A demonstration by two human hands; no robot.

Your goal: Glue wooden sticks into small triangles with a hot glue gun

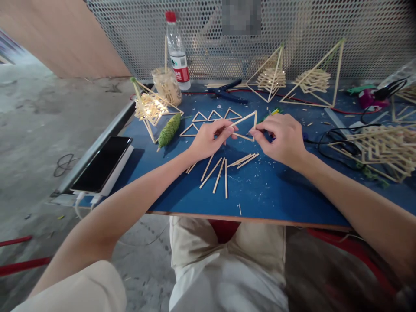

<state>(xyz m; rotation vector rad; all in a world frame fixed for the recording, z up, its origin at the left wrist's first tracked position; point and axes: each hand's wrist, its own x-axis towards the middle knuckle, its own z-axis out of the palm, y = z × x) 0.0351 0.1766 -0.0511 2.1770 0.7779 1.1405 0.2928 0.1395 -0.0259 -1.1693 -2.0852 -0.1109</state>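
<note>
Two hands, my left hand [208, 141] and right hand [279, 136], pinch closed on a stick triangle [247, 125]; light, brittle, I'd grip near corners.

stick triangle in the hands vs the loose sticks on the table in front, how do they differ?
The stick triangle is joined into a closed shape; the loose sticks are single and unjoined. The triangle is held off the table between the left hand and right hand; the loose sticks lie flat on the blue table, scattered at angles, untouched. Both look like the same thin pale wood.
</note>
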